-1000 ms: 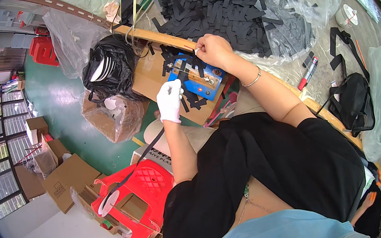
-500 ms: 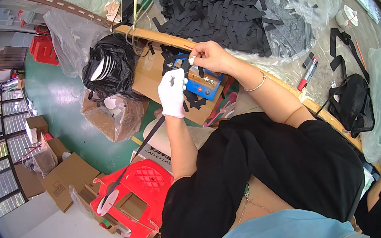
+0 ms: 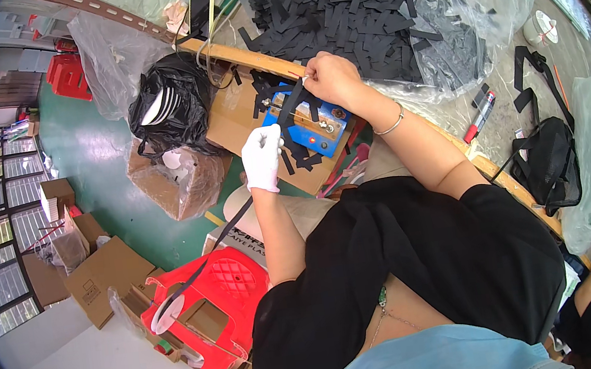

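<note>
A long black webbing strap (image 3: 229, 227) runs from a white reel (image 3: 168, 315) at the lower left up to my hands. My left hand (image 3: 262, 157), in a white glove, is closed on the strap. My right hand (image 3: 332, 79) pinches the strap farther up, by the wooden table edge. Between both hands the strap stretches slantwise over a blue bench device (image 3: 316, 144) with metal fittings and a small lit red spot. Short black strips (image 3: 300, 160) lie on and beside the device, which rests on cardboard.
A large heap of cut black strips (image 3: 332, 11) covers the table beyond the wooden edge (image 3: 253, 57). A phone (image 3: 200, 6), a marker (image 3: 479, 117) and a black mesh bag (image 3: 546, 162) lie there too. The reel is at a red plastic stool (image 3: 237, 282).
My right hand has moved up and away from my left hand, drawing the strap across the blue device. My left hand has shifted slightly down and left.
</note>
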Tool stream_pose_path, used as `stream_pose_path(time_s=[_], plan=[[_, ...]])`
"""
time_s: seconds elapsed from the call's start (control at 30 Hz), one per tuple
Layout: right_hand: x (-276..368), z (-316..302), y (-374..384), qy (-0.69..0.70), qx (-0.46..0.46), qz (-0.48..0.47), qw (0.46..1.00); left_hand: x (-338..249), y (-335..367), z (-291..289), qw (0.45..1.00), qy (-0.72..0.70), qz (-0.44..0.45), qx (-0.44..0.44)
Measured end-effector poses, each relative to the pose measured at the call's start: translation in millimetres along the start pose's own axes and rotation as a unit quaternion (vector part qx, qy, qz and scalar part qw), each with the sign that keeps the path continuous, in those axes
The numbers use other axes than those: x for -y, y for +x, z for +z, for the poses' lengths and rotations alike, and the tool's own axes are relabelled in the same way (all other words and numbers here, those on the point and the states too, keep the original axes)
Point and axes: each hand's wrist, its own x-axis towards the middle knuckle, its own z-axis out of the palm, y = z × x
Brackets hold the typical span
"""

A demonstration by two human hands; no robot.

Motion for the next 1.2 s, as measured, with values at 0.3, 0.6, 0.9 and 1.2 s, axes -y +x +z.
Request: stream_pose_path(time_s=[0.3, 0.6, 0.9, 1.2], plan=[[-3.4, 1.7, -4.1, 0.047, -0.034, -0.025, 0.998, -8.1, -6.5, -0.4, 0.999, -0.046, 0.013, -0.015], [-14.2, 20.2, -2.0, 0.356, 0.128, -0.043, 0.924, -28.8, -1.6, 19.2, 0.994, -0.100, 0.030, 0.013], [-2.3, -4.2, -1.4, 0.044, 0.000, -0.020, 0.999, -13.4, -4.9, 6.2, 0.999, -0.022, 0.009, 0.027], [0.2, 2.0, 1.3, -0.011, -0.006, -0.009, 1.000, -1.1, 1.2, 1.0, 0.999, 0.033, 0.011, 0.011]])
